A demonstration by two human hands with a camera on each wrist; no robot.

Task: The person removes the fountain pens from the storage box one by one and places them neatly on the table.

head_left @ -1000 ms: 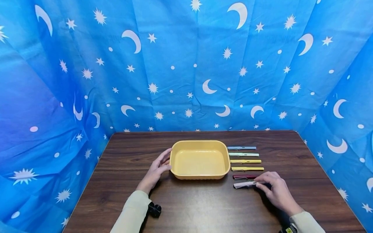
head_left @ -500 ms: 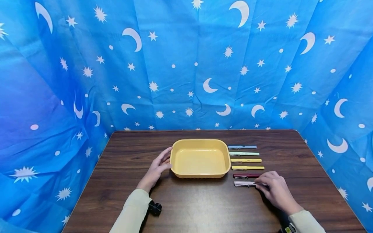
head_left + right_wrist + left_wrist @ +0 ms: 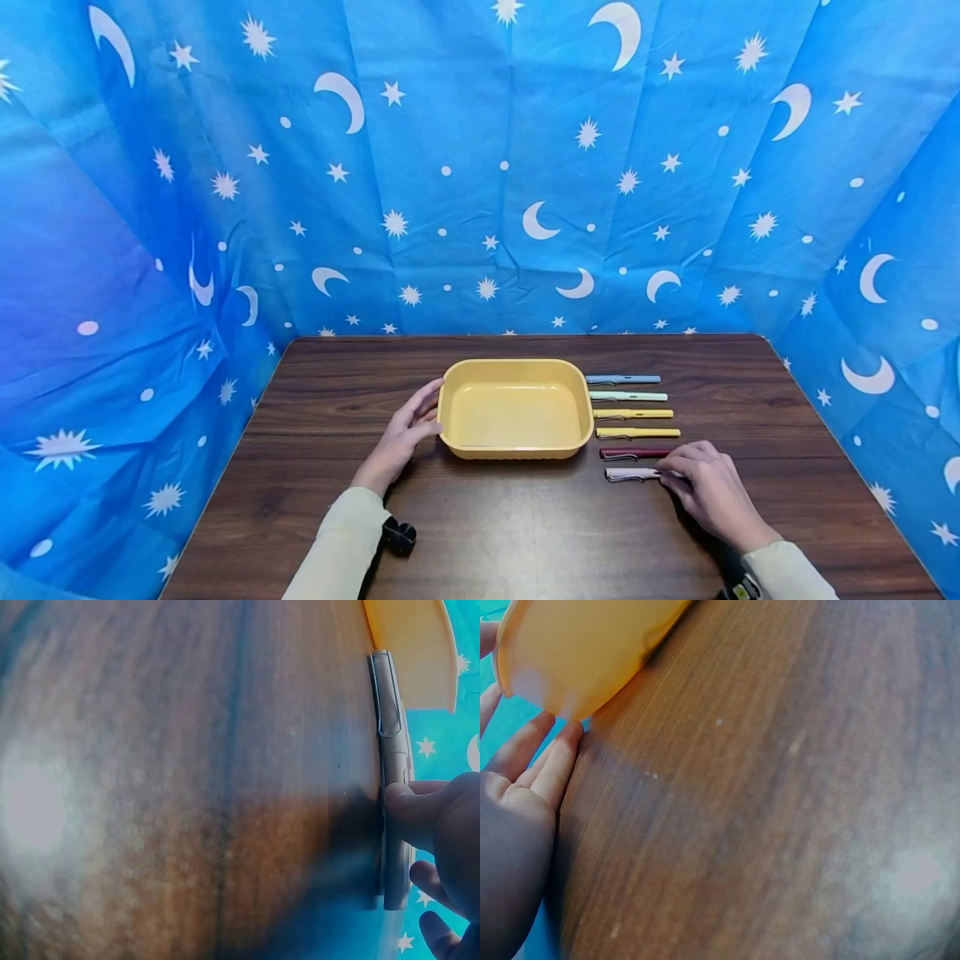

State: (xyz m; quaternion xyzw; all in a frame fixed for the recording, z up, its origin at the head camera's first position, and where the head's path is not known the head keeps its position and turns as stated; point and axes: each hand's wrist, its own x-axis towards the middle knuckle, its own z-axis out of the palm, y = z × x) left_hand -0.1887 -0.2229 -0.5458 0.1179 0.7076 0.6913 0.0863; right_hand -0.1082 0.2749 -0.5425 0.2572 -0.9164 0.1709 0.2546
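In the head view, a yellow rectangular dish [image 3: 516, 452] stands at the middle of the table. My left hand [image 3: 401, 437] rests against its left end, with fairly straight fingertips touching the outer wall in the left wrist view. At the right, my right hand [image 3: 708, 492] pinches the pale pen [image 3: 630, 474] near its barrel end, between thumb and fingers. The pen lies flat or nearly so, its clip showing clearly in the right wrist view. Just behind it lies a dark red pen [image 3: 630, 454], its right end hidden by the hand.
Behind these, two yellow pens [image 3: 637, 432], a mint green pen [image 3: 628, 397] and a blue pen [image 3: 624, 380] lie in a row along the dish's right side. A blue star-and-moon cloth [image 3: 480, 167] hangs around the wooden table [image 3: 337, 367].
The pale pen has straightened parallel to the others and slid slightly right under my right hand. My left hand and the dish stay in place.
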